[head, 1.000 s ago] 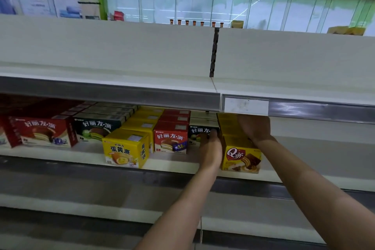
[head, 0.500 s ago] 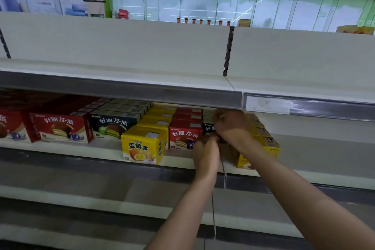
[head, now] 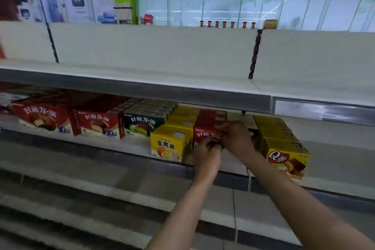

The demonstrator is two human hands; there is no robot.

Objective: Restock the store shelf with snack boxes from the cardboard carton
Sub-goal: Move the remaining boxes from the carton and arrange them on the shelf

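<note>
Head view: my left hand and right hand, fingers curled, pinch the small red cardboard snack box reading 好丽友·派. It sits between the yellow 蛋黄派 box and the yellow Q蒂 box.

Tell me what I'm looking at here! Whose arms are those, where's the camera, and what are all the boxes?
There is no robot here. The arms belong to a person filling a shop shelf, and the camera sits on that person's head, so you see what they see, looking forward and down.

The left hand and the right hand meet in front of a small red snack box on the shelf. Both seem to have their fingers on it, but the picture is blurry, so the exact grip is unclear.

Left of it stands a yellow box, then a dark box and bigger red boxes. Right of the hands is a yellow cake box. The shelf above shows no boxes.
</note>
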